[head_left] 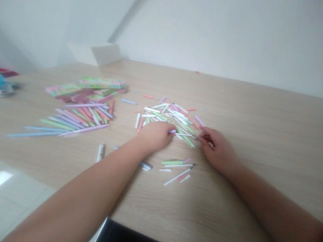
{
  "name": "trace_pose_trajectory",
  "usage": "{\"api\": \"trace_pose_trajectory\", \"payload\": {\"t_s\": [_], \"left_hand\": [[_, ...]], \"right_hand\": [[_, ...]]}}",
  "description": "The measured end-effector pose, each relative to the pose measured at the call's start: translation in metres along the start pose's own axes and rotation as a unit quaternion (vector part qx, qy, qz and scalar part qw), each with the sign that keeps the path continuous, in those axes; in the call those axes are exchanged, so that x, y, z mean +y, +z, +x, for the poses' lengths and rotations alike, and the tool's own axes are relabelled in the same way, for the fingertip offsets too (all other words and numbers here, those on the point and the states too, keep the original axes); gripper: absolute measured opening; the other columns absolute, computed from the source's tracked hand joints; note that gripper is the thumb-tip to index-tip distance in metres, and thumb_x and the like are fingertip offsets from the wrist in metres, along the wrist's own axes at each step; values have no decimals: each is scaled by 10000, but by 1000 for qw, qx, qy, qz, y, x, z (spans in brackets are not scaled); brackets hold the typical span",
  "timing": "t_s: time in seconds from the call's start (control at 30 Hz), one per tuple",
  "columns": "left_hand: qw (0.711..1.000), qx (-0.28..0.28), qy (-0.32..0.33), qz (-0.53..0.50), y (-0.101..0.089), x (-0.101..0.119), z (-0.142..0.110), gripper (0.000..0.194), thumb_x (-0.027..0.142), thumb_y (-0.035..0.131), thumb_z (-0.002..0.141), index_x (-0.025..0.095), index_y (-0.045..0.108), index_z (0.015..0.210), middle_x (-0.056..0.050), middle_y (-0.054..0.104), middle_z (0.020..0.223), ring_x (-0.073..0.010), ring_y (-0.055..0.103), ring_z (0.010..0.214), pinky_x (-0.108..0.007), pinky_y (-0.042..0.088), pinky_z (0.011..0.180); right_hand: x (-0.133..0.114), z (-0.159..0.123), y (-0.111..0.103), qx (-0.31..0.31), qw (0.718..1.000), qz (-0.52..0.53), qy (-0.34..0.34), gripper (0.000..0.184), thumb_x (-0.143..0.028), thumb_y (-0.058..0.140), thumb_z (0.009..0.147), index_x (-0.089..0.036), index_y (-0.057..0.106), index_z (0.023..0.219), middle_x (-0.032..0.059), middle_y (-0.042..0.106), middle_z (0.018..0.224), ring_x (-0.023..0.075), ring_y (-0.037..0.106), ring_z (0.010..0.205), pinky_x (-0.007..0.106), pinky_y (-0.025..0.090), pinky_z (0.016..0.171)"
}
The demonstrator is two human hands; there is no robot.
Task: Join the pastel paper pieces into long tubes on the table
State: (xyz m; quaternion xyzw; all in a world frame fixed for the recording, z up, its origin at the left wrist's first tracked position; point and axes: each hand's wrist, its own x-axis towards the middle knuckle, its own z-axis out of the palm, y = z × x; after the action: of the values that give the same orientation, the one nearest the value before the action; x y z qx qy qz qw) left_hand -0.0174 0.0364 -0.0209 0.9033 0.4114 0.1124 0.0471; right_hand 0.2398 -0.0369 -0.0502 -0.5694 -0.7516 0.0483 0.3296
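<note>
My left hand (158, 135) is closed around a light purple pen barrel (172, 131), most of which the fingers cover. A thin white pen refill (184, 134) sticks out of the barrel to the right. At its dark tip, the fingers of my right hand (214, 144) are pinched together. Behind both hands lies a loose pile of pen parts (180, 116), with white refills and green, red and purple pieces. Closer to me are a green pen piece (173, 162), a white refill (178, 165) and several short white and red bits.
On the left, pastel pens (83, 116) lie in a heap before patterned pen boxes (102, 82). A white marker-like stick (100, 153) and a clear-and-blue piece (145, 166) lie near my left forearm. A white box (97, 53) stands at the back, and a black object (121, 233) at the front edge.
</note>
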Motion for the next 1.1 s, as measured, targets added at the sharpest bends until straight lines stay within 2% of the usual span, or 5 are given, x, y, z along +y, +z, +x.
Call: {"api": "trace_pose_trajectory", "payload": {"t_s": [0.2,0.6,0.83,0.97,1.1], "left_hand": [[999,17,20,35,-3,3,-2,193,299,478,920,228,653,881,-52,711,892,-238,664,853,-322,416,674],[997,29,76,-3,3,7,0,253,331,439,962,215,660,915,-53,726,943,-247,672,916,-353,471,764],[997,26,70,-37,6,-1,5,255,368,471,960,219,672,911,-46,720,941,-228,661,893,-329,466,745],[997,45,41,-51,2,-5,4,253,404,537,940,238,671,1076,-39,730,1024,-220,662,895,-327,469,758],[998,40,40,-41,0,-8,3,232,389,508,954,233,678,982,-38,734,1013,-232,665,923,-336,465,766]], "right_hand": [[-7,-1,0,-35,997,-46,-51,377,-189,522,968,-216,558,1342,84,692,1057,245,657,953,428,545,875],[-4,0,4,-9,997,-59,-56,257,-215,524,977,-197,653,1198,109,714,1128,259,666,1030,418,536,904],[-1,4,4,-65,992,-67,-85,234,-180,494,982,-203,699,1095,88,712,1074,247,650,1028,406,516,928],[-2,4,0,-7,995,-75,-58,183,-177,513,969,-196,692,1003,92,700,1005,252,646,983,407,517,892],[-7,4,-4,46,996,-62,-52,133,-194,534,961,-203,664,988,90,689,972,254,642,941,405,521,846]]}}
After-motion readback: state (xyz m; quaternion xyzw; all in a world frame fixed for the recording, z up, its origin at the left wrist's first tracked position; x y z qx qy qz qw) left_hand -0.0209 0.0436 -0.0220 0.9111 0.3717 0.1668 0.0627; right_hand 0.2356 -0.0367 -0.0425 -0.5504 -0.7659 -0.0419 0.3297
